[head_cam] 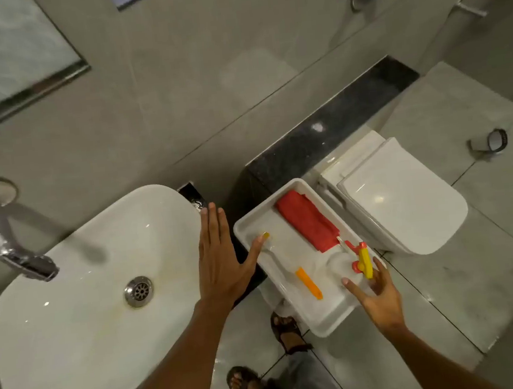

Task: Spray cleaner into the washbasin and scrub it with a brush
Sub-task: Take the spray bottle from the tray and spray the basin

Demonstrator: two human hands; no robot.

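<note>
The white washbasin (80,308) fills the lower left, with a metal drain (138,291) and a chrome tap (11,248) over its left side. To its right a white tray (321,327) holds a clear spray bottle (340,264) with a yellow and red trigger head, a clear brush with an orange handle (308,283) and a folded red cloth (307,225). My left hand (221,261) is flat and open between basin and tray, thumb over the tray's left rim. My right hand (378,295) is open, fingers spread just below the spray bottle's trigger head, holding nothing.
A white toilet (407,197) with its lid down stands right of the tray. A dark stone ledge (331,135) runs behind them along the tiled wall. A mirror (3,53) hangs upper left. My sandalled feet (266,361) stand on the grey tiled floor.
</note>
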